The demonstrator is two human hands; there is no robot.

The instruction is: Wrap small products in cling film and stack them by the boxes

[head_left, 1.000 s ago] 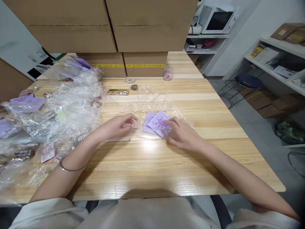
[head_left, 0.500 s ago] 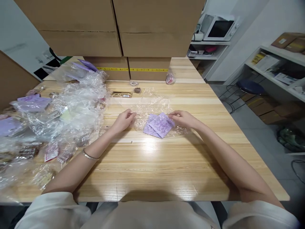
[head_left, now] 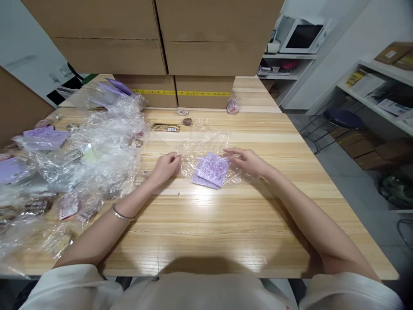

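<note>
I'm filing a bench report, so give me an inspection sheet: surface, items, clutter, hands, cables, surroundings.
Surface: wooden table, glare in front.
Items: two purple packets, overlapping, amid clear film.
Clutter: heaped wrappers, left; gold sachet farther back.
Hands: left hand closed at the film's edge, grip unclear; right hand loosely open beside the packets, contact unclear.
Cables: cord on the floor, far right.
Surroundings: stacked cartons behind; stool, microwave to the right.

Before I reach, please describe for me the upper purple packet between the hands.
On the wooden table, find the clear plastic between the left hand and the right hand. There, your purple packet lies partly over a second packet; yours is the one on top, nearer the right hand, with its printed face showing.
</note>
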